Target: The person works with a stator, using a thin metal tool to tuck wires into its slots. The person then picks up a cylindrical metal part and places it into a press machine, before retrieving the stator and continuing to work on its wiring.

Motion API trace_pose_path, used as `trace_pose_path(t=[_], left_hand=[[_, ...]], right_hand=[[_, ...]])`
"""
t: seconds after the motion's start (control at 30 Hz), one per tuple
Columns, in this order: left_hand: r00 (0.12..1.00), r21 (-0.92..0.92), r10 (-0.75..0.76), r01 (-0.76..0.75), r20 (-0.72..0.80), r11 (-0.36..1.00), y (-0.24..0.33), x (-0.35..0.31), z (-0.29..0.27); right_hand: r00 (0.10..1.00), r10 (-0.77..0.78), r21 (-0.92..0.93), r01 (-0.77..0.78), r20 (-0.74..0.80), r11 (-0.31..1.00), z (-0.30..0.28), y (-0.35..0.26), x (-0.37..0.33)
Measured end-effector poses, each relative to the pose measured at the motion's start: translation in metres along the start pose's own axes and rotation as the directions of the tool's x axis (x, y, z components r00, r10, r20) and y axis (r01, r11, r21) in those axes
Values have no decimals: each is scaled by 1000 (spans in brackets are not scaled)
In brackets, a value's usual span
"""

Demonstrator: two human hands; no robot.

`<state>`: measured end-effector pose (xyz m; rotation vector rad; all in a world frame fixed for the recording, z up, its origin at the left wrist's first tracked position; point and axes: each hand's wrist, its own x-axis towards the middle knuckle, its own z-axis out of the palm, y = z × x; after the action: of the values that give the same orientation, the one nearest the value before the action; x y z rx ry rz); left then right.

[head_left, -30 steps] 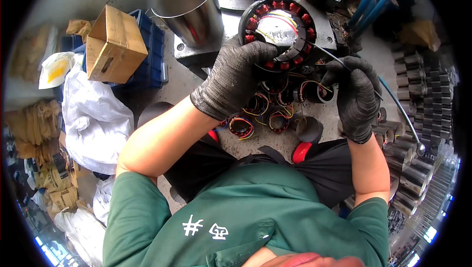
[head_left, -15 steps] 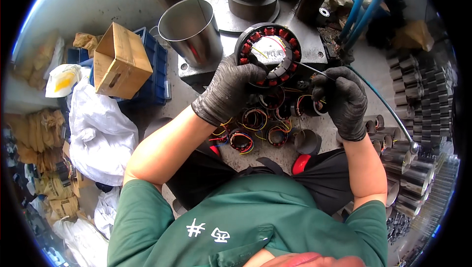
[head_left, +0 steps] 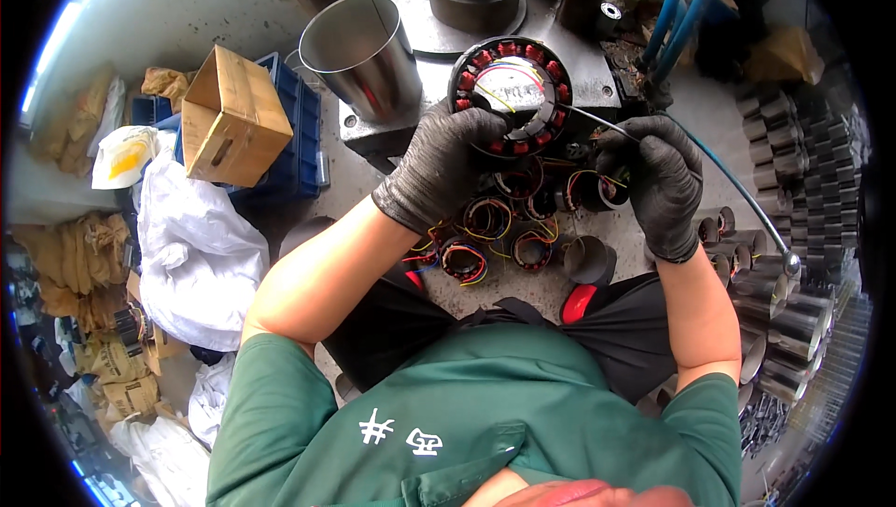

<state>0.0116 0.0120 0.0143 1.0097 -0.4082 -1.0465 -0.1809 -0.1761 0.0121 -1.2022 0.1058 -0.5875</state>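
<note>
My left hand (head_left: 434, 162), in a dark grey work glove, is closed on the near left rim of a motor stator (head_left: 551, 113). The stator is a black ring with red copper windings around its inside and thin yellow and red lead wires across its opening. It is tilted up in front of a metal press base. My right hand (head_left: 665, 185), gloved alike, is closed around a thin metal rod (head_left: 597, 121). The rod's far tip meets the stator's right edge; whether it is inside the ring I cannot tell. Its handle end is hidden in the glove.
Several wired stators (head_left: 487, 218) stand on the floor below my hands. A steel pot (head_left: 369, 59) sits on the press base (head_left: 597, 87). A ball-ended lever (head_left: 791, 264) reaches past my right hand. Metal cylinders (head_left: 793, 320) are stacked right; a cardboard box (head_left: 238, 125) stands left.
The stator has turned slightly in my left hand, and its lead wires lie differently across the opening. My right hand has moved slightly, still holding the rod at the ring's edge.
</note>
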Motion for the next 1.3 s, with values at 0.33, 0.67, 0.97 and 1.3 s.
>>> trace_pose_path(t=[0.33,0.67,0.97,1.3], left_hand=[[998,-79,-18,23,61,997,-7,5,-12],[997,-113,-46,51,54,992,-1,2,-12],[995,-35,32,-28,97,999,-4,3,-12],[996,-108,-85,88,26,990,-5,2,-10]], right_hand=[[999,31,-39,-33,-33,999,3,-3,-1],[997,61,4,-61,-40,998,0,-1,1],[998,59,64,-58,-16,996,-1,1,2],[991,-129,-278,130,20,952,7,-9,-9]])
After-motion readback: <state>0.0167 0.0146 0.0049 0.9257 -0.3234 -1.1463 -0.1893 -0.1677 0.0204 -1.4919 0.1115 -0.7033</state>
